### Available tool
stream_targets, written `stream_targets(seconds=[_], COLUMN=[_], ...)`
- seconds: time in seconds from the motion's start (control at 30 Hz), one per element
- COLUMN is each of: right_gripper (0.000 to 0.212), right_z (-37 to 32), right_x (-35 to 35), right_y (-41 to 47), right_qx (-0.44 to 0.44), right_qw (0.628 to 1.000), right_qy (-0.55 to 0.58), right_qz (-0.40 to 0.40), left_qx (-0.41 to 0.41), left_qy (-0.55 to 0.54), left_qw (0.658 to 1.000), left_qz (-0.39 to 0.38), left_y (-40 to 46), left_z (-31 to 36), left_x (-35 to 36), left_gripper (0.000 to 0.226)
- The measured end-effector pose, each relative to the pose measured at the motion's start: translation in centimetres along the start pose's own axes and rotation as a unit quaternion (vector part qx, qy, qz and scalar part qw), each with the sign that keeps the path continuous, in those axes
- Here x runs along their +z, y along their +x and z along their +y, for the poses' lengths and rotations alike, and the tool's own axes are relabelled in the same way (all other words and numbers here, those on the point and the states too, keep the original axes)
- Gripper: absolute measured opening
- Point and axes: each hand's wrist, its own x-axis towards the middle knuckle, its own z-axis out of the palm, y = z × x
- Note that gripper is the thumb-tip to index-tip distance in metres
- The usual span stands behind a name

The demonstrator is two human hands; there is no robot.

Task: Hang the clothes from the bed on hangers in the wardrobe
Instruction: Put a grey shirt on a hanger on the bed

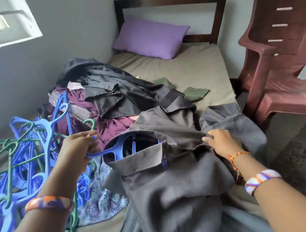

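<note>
1. Clothes point(111, 93) lie heaped on the bed point(199, 71), mostly toward its left side; none can be seen hung, and the wardrobe is out of view.
2. One dark grey shirt point(171, 186) is spread at the near end of the bed, and a blue hanger point(113, 150) is partly pushed in through its collar opening.
3. The left hand point(79, 147) curls its fingers round the outer end of that hanger; the right hand point(220, 142) pinches a fold of the shirt's shoulder.
4. A tangle of spare blue and green hangers point(26, 159) sits at the left edge of the bed.
5. My reading: the job is near its start. This shirt is only being fitted onto its hanger, carrying it to the wardrobe comes after, and the whole heap of purple, black and patterned pieces waits.
</note>
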Motion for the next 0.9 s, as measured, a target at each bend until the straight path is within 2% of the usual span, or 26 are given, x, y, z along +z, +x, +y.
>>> stream_targets(seconds=[0.03,0.07,0.1,0.13,0.17,0.2,0.23,0.3,0.33,0.37,0.4,0.47,0.57,0.67,0.8,0.9], right_gripper=[0.016,0.018,0.027,0.032,0.030,0.026,0.022,0.018,0.017,0.016,0.016,0.017,0.020,0.014,0.006,0.006], right_z=[-0.5,-1.1,-1.6,-2.5,-3.6,-4.8,-6.0,-8.0,-8.6,-8.9,-9.1,-9.0,-9.4,-10.4,-10.8,-10.6], right_x=[-0.3,-0.7,-1.0,-1.3,-1.5,-1.7,-1.9,-1.7,-1.4,-1.0,-0.6,0.1,0.6,0.6,0.8,1.1], right_y=[-0.3,-0.8,-1.3,-2.2,-3.2,-4.3,-5.5,-7.2,-7.8,-8.3,-8.5,-8.5,-8.3,-8.3,-8.5,-8.2], right_qx=[-0.019,-0.044,-0.081,-0.120,-0.160,-0.186,-0.211,-0.243,-0.250,-0.250,-0.239,-0.206,-0.179,-0.165,-0.150,-0.117], right_qw=[1.000,0.998,0.992,0.982,0.964,0.949,0.939,0.928,0.927,0.930,0.937,0.947,0.947,0.952,0.955,0.941], right_qy=[-0.017,-0.030,-0.018,0.020,0.077,0.136,0.188,0.252,0.258,0.254,0.241,0.230,0.246,0.237,0.230,0.296], right_qz=[0.009,0.039,0.090,0.145,0.197,0.215,0.197,0.127,0.103,0.086,0.078,0.083,0.101,0.105,0.110,0.111], left_qx=[0.033,0.076,0.126,0.193,0.270,0.346,0.397,0.439,0.446,0.450,0.453,0.454,0.454,0.448,0.425,0.441], left_qy=[0.097,0.214,0.316,0.376,0.399,0.413,0.442,0.540,0.577,0.589,0.576,0.508,0.448,0.431,0.430,0.415], left_qw=[0.994,0.972,0.936,0.904,0.876,0.839,0.789,0.677,0.634,0.612,0.612,0.645,0.682,0.690,0.709,0.711], left_qz=[0.032,0.065,0.086,0.071,0.012,-0.071,-0.154,-0.241,-0.258,-0.274,-0.297,-0.346,-0.358,-0.371,-0.364,-0.357], left_y=[0.3,0.4,0.1,-0.5,-1.4,-1.9,-2.2,-3.0,-2.8,-2.6,-2.3,-1.6,-1.3,-1.6,-1.2,-1.3], left_z=[-0.6,-0.8,-0.5,0.3,1.1,1.8,2.1,2.4,2.3,2.2,2.2,2.4,2.5,2.4,2.7,3.1], left_x=[-0.2,-0.4,-0.3,0.3,1.3,2.7,4.3,7.7,8.8,9.6,10.0,10.1,9.8,9.3,8.9,8.9], left_gripper=[0.024,0.038,0.051,0.058,0.062,0.066,0.068,0.056,0.045,0.035,0.027,0.018,0.016,0.029,0.011,0.008])
